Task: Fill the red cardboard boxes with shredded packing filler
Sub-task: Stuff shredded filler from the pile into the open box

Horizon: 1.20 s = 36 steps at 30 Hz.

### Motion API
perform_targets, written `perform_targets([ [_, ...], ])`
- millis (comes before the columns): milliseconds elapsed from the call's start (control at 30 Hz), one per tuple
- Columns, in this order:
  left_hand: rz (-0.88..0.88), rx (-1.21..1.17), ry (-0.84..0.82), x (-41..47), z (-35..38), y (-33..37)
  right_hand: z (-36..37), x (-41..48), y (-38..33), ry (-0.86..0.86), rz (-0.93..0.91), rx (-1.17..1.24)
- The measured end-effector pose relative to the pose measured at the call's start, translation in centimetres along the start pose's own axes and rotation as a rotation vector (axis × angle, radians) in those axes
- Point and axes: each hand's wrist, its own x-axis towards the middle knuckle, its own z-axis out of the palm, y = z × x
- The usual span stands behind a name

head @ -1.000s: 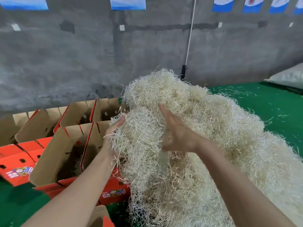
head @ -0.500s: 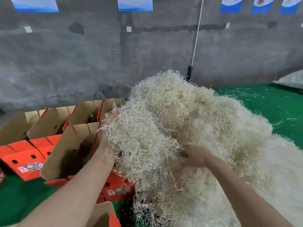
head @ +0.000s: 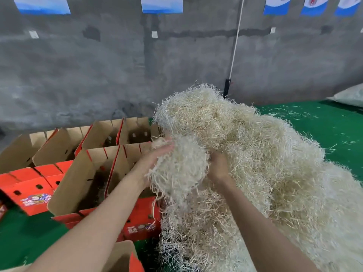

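A big heap of pale shredded packing filler fills the right half of the view. Between my hands a separate clump of filler is lifted off the heap's left side. My left hand presses flat against the clump's left side with its fingers stretched out. My right hand grips the clump from the right, its fingertips buried in the strands. Just left of the clump stands the nearest red cardboard box, flaps up, with a little filler inside. More open red boxes stand behind it.
Flattened red boxes lie at the far left on the green floor mat. Another box's corner pokes up at the bottom edge. A grey concrete wall closes the back, and a white sack lies at the far right.
My right hand has come up out of the heap and taken hold of the clump's right side. The clump now stands apart from the heap, held between both hands.
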Motion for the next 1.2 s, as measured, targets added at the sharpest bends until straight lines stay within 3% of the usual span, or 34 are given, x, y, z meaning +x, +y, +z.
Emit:
perform_targets([
  [67,0.03,0.362,-0.217,0.4,-0.1,-0.1,-1.4,0.9,-1.2,0.056,-0.031,0.016],
  [133,-0.007,0.759,-0.328,1.4,0.7,-0.3,-1.9,0.7,-3.0,0.005,-0.102,0.004],
  [200,0.044,1.126,-0.286,2.2,2.0,-0.1,-1.5,0.4,-4.1,0.004,-0.201,0.0],
  [267,0.283,1.262,-0.039,3.0,2.1,0.4,-1.5,0.4,-3.8,-0.019,-0.246,0.112],
  [367,0.495,0.842,0.332,4.0,1.2,0.8,-1.2,-0.4,-2.4,-0.11,-0.377,0.205],
  [500,0.459,0.447,0.507,4.0,1.7,0.8,1.4,-2.0,1.7,0.178,-0.726,-0.065],
  [567,0.354,0.239,0.582,3.7,1.9,1.6,2.4,-2.2,3.8,0.203,-0.694,-0.291],
  [667,0.235,-0.045,0.51,3.4,1.8,2.2,2.6,-1.8,8.5,-0.313,-0.318,-0.744],
  [733,0.152,-0.237,0.441,3.0,1.7,2.8,2.3,-1.6,11.5,-0.537,-0.063,-0.786],
  [767,0.086,-0.315,0.498,2.5,1.7,3.9,2.0,-1.8,12.0,-0.595,-0.064,-0.889],
  [833,0.082,0.038,0.553,1.6,1.0,4.5,1.8,-2.3,12.1,-0.855,-0.203,-1.276],
  [867,0.05,-0.142,0.489,1.4,0.4,5.1,1.7,-2.4,12.1,-0.919,-0.238,-1.42],
  [900,0.081,-0.271,0.39,1.2,-0.5,5.1,1.8,-2.6,11.7,-0.931,-0.108,-1.379],
  [967,0.091,-0.231,0.411,0.5,-1.5,5.6,1.8,-2.4,10.3,-0.803,0.154,-0.994],
  [1000,0.067,-0.236,0.427,0.1,-2.0,6.1,1.6,-1.6,9.8,-0.74,0.192,-0.826],
  [1100,0.019,-0.174,0.441,-0.7,-3.5,6.5,0.0,1.1,6.7,-0.658,-0.064,-0.768],
  [1200,0.022,-0.168,0.422,-2.0,-4.9,6.6,-2.3,2.6,0.9,-0.51,-0.184,-0.519],
])
